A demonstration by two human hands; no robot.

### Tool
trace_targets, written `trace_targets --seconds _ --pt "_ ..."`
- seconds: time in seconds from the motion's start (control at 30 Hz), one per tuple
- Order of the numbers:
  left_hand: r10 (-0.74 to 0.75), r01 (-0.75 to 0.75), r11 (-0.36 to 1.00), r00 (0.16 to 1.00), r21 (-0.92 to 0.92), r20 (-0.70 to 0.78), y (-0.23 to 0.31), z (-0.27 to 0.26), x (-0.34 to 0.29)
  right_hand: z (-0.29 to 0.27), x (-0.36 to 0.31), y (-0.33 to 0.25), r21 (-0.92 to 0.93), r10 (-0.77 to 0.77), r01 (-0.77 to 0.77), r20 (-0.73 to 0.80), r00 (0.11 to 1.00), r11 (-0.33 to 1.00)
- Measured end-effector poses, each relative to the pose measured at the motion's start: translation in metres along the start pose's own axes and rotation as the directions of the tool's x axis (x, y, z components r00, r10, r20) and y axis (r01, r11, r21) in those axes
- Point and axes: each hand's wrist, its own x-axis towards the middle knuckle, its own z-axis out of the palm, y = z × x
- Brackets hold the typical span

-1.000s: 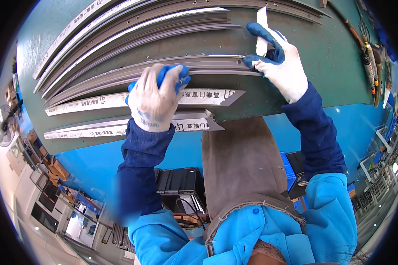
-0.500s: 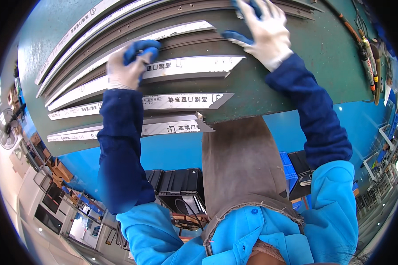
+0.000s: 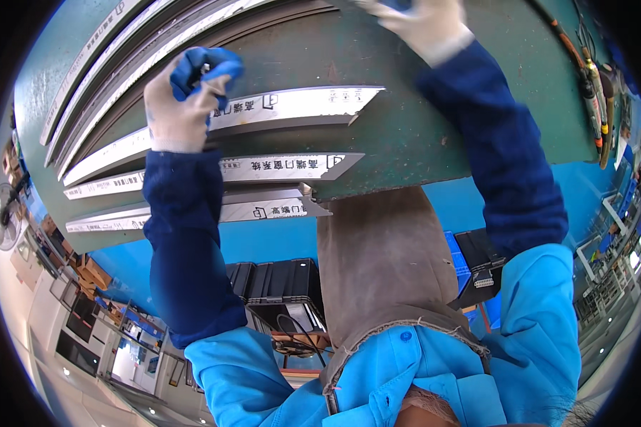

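One left hand [image 3: 181, 105] and one right hand [image 3: 434, 27], two in all, are above one table [image 3: 399, 135]. Three white-faced strips [image 3: 313, 102] lie on the table's near part; at least three far strips [image 3: 96, 48] crowd its far left, too overlapped for a full count. One fan [image 3: 4, 219] is left of the table, and one apron [image 3: 388, 270] at its near edge.

Long white-faced profile [image 3: 303, 104], slanted right end

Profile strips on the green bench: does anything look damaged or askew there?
The white-faced strip nearest the person looks odd at its right end: the edge is stepped and ragged, whereas the next strip ends in a plain slant. Whether that is damage or a deliberate cut, I can't tell.
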Motion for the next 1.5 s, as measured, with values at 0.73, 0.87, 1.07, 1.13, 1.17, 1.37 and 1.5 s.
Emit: trace_targets --seconds 0.73,0.87,1.07,1.13,1.17,1.37,1.5 --pt "0.125 -0.062 0.93 0.98 -0.361 0.153 0.023 0.078 -0.034 -0.017 -0.037 0.018 -0.529 0.149 0.734 0.759 0.634 -0.425" --pt "0.137 -0.094 0.914 0.987 -0.396 0.083 0.013 0.077 -0.039 -0.007 -0.032 0.016 -0.487 0.249 0.747 0.736 0.63 -0.453" --pt "0.268 -0.246 0.947 0.959 -0.208 0.086 0.014 0.074 -0.038 -0.01 -0.024 0.017 -0.362 0.246 0.77 0.802 0.545 -0.526" --pt "0.266 -0.251 0.96 0.956 -0.125 0.126 0.022 0.074 -0.039 0.008 -0.021 0.009 -0.579 0.058 0.736 0.771 0.634 -0.35" --pt "0.265 -0.255 0.963 0.953 -0.083 0.146 0.026 0.074 -0.038 0.017 -0.02 0.004 -0.666 -0.03 0.705 0.732 0.681 -0.244" --pt "0.235 -0.215 0.964 0.964 -0.157 0.124 0.019 0.072 -0.039 0.0 -0.006 -0.005 -0.612 0.084 0.791 0.789 0.608 0.024" --pt "0.168 -0.147 0.966 0.982 -0.214 0.086 0.024 0.071 -0.04 -0.015 -0.019 0.007 -0.405 0.313 0.84 0.796 0.518 -0.361"
